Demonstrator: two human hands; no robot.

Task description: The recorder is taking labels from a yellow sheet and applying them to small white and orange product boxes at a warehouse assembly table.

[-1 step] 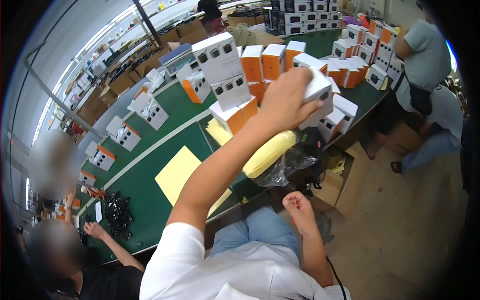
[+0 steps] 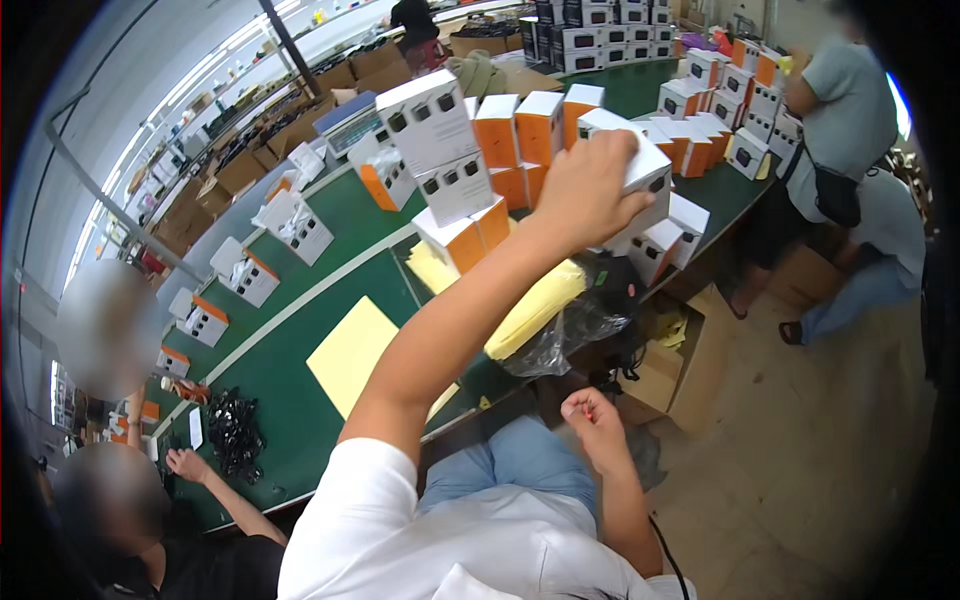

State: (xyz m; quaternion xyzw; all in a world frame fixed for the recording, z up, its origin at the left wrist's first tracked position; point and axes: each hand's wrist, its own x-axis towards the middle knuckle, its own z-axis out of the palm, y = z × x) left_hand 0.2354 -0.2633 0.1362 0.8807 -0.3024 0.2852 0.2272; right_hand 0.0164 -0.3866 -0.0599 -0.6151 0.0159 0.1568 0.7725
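Observation:
My left hand (image 2: 590, 185) reaches across the green table with its fingers closed over a white box (image 2: 648, 195) printed with dark device pictures. The box stands among a cluster of white and orange boxes (image 2: 540, 130); whether it rests on another box is hidden by my hand. Below my left forearm lies a thick stack of yellow sheets (image 2: 535, 318), partly in a clear plastic bag (image 2: 565, 340). My right hand (image 2: 597, 422) hovers by the table's near edge, fingers curled round a small red thing I cannot make out.
Two stacked white boxes (image 2: 432, 150) stand left of my hand. A flat yellow sheet (image 2: 355, 345) and a heap of black cables (image 2: 235, 435) lie on the table (image 2: 290, 385). Open boxes line its far side. Co-workers sit at left and stand at right. An open carton (image 2: 695, 370) is below the edge.
My left hand and the white box have shifted slightly to the right relative to the neighbouring boxes. My right hand stays nearly in place, still curled.

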